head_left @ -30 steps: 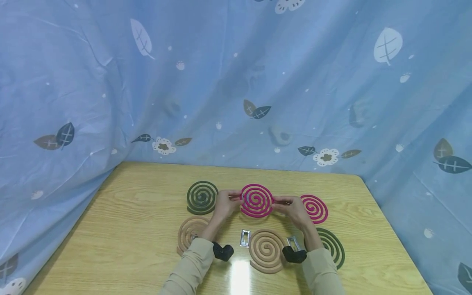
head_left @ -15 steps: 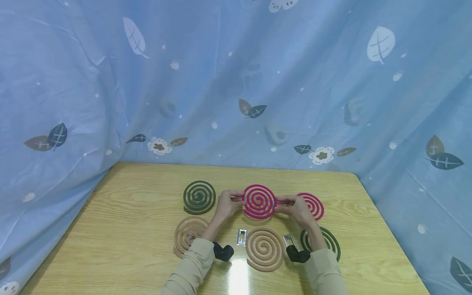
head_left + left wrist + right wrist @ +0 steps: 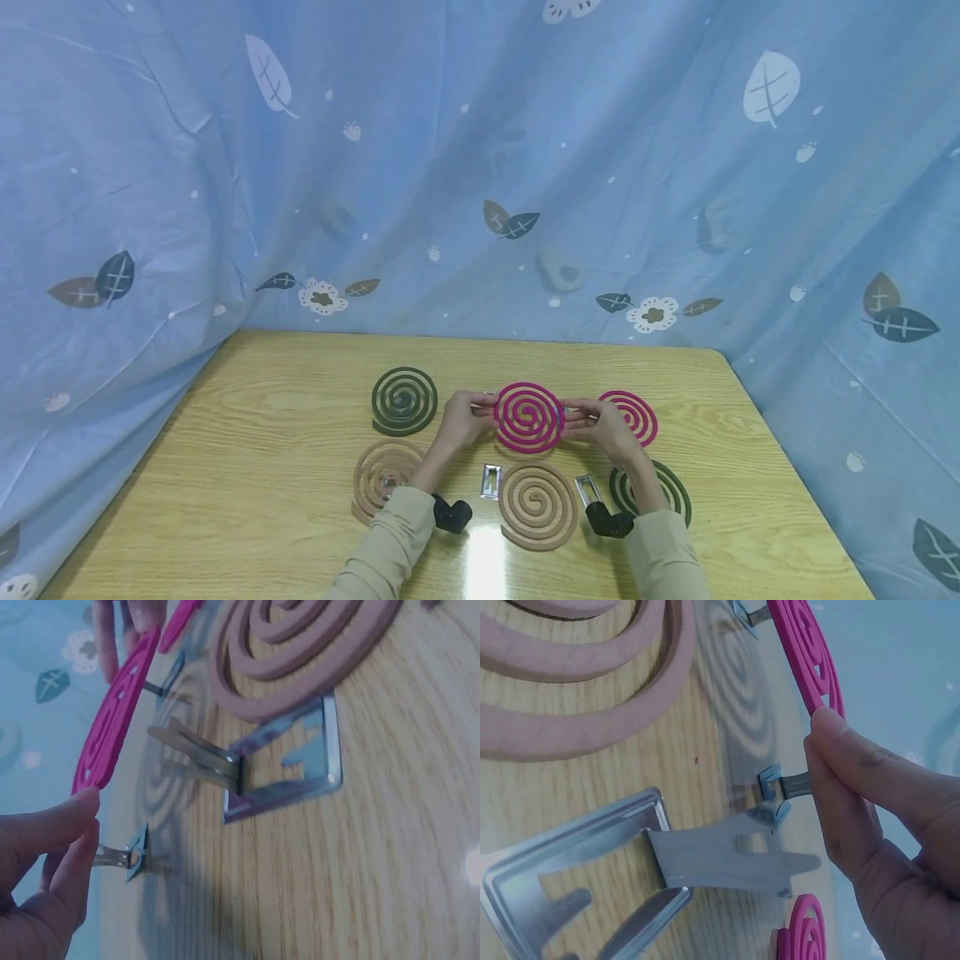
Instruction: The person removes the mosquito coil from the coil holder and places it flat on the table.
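Observation:
A pink mosquito coil (image 3: 528,417) is held off the table between both hands, its spiral face toward the head camera. My left hand (image 3: 461,422) pinches its left edge between thumb and fingers. At the opposite edge, my right hand (image 3: 609,431) pinches it the same way. The coil (image 3: 112,724) appears nearly edge-on in the left wrist view, and its shadow falls on the wood. Below the hands lies a tan coil (image 3: 537,506), with a metal coil stand (image 3: 334,746) on its left and another stand (image 3: 712,859) on its right, their prongs raised.
On the wooden table (image 3: 285,417) lie a dark green coil (image 3: 405,402) at back left and a tan coil (image 3: 375,479) before it. A second pink coil (image 3: 633,417) and a green coil (image 3: 671,492) lie to the right, partly behind my right arm. Blue curtain (image 3: 450,167) surrounds the table.
Both hands have shifted the pink coil slightly to the right and a little nearer to me, still holding both edges. The head view has turned slightly. The things on the table stay put.

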`<state>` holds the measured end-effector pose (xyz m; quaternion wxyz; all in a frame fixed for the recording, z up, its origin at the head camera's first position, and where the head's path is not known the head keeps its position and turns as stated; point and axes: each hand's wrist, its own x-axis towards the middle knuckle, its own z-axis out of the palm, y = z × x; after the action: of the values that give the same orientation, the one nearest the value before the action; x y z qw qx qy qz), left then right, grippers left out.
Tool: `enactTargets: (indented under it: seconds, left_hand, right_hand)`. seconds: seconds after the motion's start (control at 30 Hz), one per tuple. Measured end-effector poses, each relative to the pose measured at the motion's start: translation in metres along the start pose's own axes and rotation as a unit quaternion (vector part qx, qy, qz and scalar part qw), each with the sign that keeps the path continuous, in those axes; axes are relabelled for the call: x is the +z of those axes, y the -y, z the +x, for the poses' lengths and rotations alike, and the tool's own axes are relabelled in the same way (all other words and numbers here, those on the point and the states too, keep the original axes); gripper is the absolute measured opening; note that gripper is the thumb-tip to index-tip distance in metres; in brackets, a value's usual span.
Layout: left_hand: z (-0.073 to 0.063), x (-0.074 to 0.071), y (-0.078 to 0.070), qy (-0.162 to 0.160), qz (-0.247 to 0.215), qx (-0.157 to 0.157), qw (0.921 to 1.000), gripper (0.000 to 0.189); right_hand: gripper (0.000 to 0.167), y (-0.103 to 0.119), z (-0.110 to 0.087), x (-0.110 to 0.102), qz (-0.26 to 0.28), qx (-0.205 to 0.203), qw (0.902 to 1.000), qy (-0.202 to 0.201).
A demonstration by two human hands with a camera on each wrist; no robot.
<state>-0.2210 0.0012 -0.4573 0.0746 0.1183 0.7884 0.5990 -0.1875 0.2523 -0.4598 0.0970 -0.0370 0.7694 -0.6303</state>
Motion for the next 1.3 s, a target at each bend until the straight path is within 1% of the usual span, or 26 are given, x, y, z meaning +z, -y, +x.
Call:
enactTargets:
  seconds: [0.17, 0.23, 0.4, 0.6, 0.73, 0.93, 1.03, 1.3]
  left_hand:
    - [-0.001, 0.001, 0.003, 0.011, 0.03, 0.019, 0.9993, 0.031]
    - [0.0, 0.001, 0.003, 0.013, 0.033, 0.02, 0.9992, 0.031]
    - [0.002, 0.002, 0.0, 0.015, 0.045, 0.0, 0.9989, 0.032]
    - [0.006, 0.002, 0.001, 0.012, 0.083, -0.004, 0.9965, 0.033]
    - [0.008, 0.003, 0.004, 0.009, 0.086, -0.01, 0.9962, 0.035]
    - [0.011, 0.004, 0.004, -0.004, 0.088, -0.026, 0.9958, 0.036]
    - [0.012, 0.005, 0.004, -0.008, 0.078, -0.033, 0.9963, 0.036]
    - [0.013, 0.006, 0.006, -0.019, 0.061, -0.046, 0.9969, 0.035]
  right_hand:
    - [0.049, 0.0, -0.001, 0.001, -0.021, 0.003, 0.9998, 0.0]
    - [0.05, 0.0, 0.0, 0.002, -0.03, 0.003, 0.9995, -0.002]
    - [0.047, -0.001, 0.001, 0.002, -0.042, -0.001, 0.9991, -0.002]
    - [0.04, -0.004, 0.004, 0.003, -0.038, -0.006, 0.9992, 0.0]
    - [0.037, -0.004, 0.005, 0.005, -0.046, -0.008, 0.9989, -0.008]
    - [0.035, -0.003, 0.008, 0.008, -0.073, 0.002, 0.9967, -0.035]
    - [0.034, -0.003, 0.009, 0.009, -0.067, 0.011, 0.9965, -0.049]
    - [0.033, -0.005, 0.011, 0.014, -0.045, 0.013, 0.9967, -0.066]
